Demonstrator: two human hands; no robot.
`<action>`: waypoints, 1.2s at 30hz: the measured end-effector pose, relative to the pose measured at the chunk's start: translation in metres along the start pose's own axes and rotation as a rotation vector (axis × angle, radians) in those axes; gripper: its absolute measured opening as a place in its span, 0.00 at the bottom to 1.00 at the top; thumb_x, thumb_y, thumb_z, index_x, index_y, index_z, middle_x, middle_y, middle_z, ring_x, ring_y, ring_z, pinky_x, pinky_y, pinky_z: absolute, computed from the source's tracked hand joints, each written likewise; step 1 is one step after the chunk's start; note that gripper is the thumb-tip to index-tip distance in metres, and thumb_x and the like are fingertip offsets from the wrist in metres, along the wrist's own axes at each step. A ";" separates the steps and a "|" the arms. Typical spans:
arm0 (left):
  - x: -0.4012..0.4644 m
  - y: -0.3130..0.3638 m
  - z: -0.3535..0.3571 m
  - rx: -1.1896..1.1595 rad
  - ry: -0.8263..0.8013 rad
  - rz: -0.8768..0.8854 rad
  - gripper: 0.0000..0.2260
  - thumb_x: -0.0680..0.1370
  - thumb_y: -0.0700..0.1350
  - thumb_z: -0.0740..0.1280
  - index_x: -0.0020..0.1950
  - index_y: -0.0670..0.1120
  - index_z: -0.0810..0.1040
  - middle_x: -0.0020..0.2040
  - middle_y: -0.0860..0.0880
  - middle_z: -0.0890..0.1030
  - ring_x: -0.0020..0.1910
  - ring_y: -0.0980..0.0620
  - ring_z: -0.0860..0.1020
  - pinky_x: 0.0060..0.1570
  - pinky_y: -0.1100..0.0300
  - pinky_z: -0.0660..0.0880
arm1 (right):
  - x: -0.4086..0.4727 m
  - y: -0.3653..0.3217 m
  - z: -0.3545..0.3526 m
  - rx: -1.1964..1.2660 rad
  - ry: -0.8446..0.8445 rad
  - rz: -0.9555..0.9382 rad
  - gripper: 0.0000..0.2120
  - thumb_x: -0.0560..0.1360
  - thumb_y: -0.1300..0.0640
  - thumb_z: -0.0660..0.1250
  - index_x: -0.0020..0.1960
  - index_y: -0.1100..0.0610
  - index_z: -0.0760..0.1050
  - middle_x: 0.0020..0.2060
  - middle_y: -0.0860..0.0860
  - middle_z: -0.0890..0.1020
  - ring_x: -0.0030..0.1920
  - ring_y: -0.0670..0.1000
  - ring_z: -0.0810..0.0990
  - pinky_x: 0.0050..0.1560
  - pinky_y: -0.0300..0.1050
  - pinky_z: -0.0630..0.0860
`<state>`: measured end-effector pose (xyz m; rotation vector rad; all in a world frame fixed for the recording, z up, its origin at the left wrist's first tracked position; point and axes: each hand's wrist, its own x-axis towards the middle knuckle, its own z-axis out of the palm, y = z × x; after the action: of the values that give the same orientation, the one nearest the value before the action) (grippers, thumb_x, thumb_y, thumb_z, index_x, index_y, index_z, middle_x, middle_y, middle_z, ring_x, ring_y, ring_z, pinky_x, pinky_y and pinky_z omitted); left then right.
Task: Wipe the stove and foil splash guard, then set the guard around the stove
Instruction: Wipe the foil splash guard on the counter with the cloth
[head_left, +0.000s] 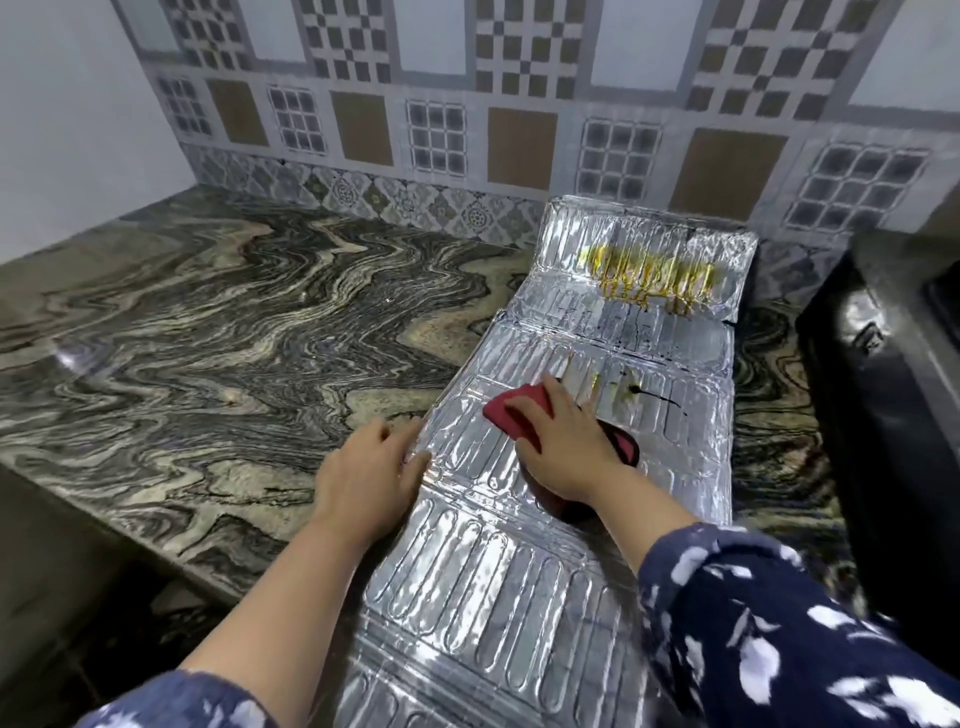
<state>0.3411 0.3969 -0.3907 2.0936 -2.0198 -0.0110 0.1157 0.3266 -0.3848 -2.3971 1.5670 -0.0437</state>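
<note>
The silver foil splash guard (498, 561) lies unfolded flat on the marbled counter (208, 332), running from the near edge to the tiled wall, its far panel tilted up against the wall. Yellow and dark stains mark the far panels. My right hand (563, 441) presses a red cloth (514, 410) flat onto the guard's middle panel. My left hand (369, 470) grips the guard's left edge, fingers curled over it. The black stove (883, 395) stands at the right edge of the view, partly cut off.
A patterned tile wall (467, 104) backs the counter, and a plain white wall closes the left side. The counter's front edge drops off at the lower left. My blue floral sleeves fill the bottom of the view.
</note>
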 end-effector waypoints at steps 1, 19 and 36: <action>0.006 0.004 0.001 -0.046 0.000 -0.049 0.19 0.80 0.56 0.55 0.71 0.57 0.67 0.55 0.49 0.76 0.55 0.47 0.76 0.45 0.53 0.74 | -0.002 0.002 0.000 -0.030 -0.007 -0.026 0.24 0.80 0.44 0.51 0.75 0.40 0.53 0.78 0.52 0.45 0.77 0.58 0.44 0.75 0.58 0.41; 0.046 0.024 0.021 -0.573 0.120 -0.321 0.14 0.75 0.51 0.68 0.60 0.60 0.78 0.57 0.55 0.82 0.35 0.53 0.77 0.28 0.64 0.65 | 0.035 0.037 0.001 -0.079 0.008 0.089 0.24 0.81 0.41 0.42 0.76 0.39 0.45 0.78 0.48 0.42 0.77 0.55 0.41 0.76 0.58 0.41; 0.035 0.011 0.028 -0.381 0.129 -0.296 0.18 0.76 0.43 0.67 0.62 0.60 0.73 0.56 0.41 0.82 0.44 0.46 0.78 0.34 0.60 0.74 | 0.046 0.052 -0.007 -0.042 0.022 0.080 0.23 0.81 0.42 0.40 0.75 0.36 0.47 0.78 0.47 0.44 0.77 0.53 0.40 0.74 0.62 0.38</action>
<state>0.3278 0.3574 -0.4105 2.0596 -1.4811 -0.2797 0.0868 0.2640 -0.3963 -2.3706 1.6890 -0.0216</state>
